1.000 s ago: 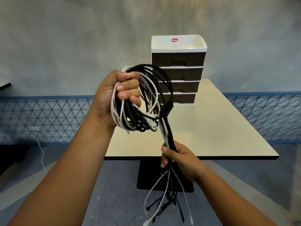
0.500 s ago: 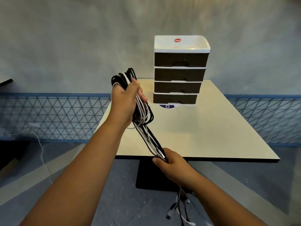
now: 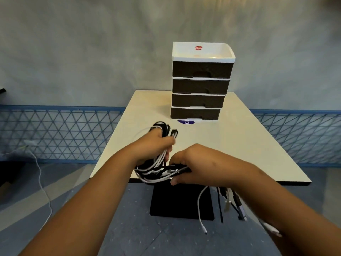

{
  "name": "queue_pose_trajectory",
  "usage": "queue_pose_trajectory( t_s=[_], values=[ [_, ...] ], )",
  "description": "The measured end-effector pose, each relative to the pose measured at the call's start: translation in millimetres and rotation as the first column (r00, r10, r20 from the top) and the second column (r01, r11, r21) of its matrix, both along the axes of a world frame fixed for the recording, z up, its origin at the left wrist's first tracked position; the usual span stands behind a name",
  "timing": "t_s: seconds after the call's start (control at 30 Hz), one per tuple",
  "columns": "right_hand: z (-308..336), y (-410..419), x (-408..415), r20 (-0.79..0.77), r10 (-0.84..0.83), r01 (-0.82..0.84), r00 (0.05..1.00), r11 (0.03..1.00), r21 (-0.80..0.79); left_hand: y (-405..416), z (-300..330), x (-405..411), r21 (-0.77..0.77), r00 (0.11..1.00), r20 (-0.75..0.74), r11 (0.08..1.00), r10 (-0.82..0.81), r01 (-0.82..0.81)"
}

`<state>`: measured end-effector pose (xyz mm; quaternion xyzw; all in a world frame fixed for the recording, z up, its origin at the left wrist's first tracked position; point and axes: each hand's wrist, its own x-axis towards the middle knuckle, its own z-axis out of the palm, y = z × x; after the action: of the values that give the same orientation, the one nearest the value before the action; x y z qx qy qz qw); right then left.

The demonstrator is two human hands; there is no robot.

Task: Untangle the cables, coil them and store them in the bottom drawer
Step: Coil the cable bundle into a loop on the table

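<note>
Head view: within the last second both hands had dropped from chest height to the near table edge and closed in together. Left hand (image 3: pixel 156 145) gripped the coiled cable bundle (image 3: pixel 158 169), fingers curled round it; right hand (image 3: pixel 191 163) clasped the trailing strands just beside it. Loose plug ends (image 3: pixel 228 202) hung below the right wrist. Judged: coiling nearly done, tails still unwound. Bottom drawer (image 3: pixel 195 114) of the drawer unit (image 3: pixel 201 71) on the table (image 3: pixel 258 154) remained closed.

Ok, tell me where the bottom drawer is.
Head view: the bottom drawer is lowest in the drawer unit at the far middle of the table, shut, beyond both hands.
</note>
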<state>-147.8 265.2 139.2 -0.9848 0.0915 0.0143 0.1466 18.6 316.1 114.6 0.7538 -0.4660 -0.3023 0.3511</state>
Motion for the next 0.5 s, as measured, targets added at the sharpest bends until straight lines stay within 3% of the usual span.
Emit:
queue_pose_trajectory(
  t_s=[0.17,0.3,0.37,0.43,0.5],
  values=[
    [10,-10,4,0.038,-0.015,0.005,0.999,0.965,0.261,13,-16,1,0.090,0.925,-0.338,0.973,-0.171,0.213],
    [13,-17,1,0.057,-0.025,-0.001,0.998,0.910,0.415,23,-25,-4,0.021,0.823,-0.520,0.959,-0.230,0.281],
    [16,-19,0,0.056,-0.002,-0.025,0.998,0.878,0.478,28,-25,-10,-0.055,0.708,-0.663,0.958,-0.245,0.280],
    [18,-21,-1,0.053,0.017,-0.042,0.998,0.853,0.520,34,-25,-14,-0.110,0.524,-0.814,0.953,-0.250,0.283],
    [21,-24,-3,0.059,0.026,-0.053,0.998,0.843,0.536,38,-24,-16,-0.217,0.346,-0.875,0.913,-0.338,0.345]
  ],
)
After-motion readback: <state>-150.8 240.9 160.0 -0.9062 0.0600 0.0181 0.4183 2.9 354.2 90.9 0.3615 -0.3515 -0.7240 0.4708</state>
